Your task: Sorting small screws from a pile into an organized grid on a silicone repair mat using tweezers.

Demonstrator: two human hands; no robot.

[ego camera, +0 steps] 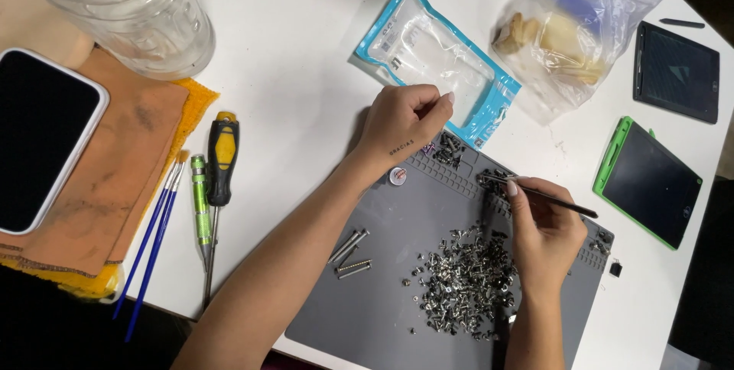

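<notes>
A single head-worn camera looks steeply down, close over the white table (306, 56), with the grey work mat (382, 301) at lower centre.

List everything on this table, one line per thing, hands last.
mat: one, grey, front centre
small screws: heap, silver, on mat
long screws: about four, silver, mat's left
tweezers: one, dark, in right hand
screwdrivers: two, black-yellow and green, left of mat
brushes: two, blue, beside screwdrivers
phone: one, white-edged, far left
jar: one, clear, top left
pouch: one, blue-edged, top centre
bag: one, clear, top right
tablets: two, green and black, right
left hand: closed, at pouch edge
right hand: over mat
</notes>
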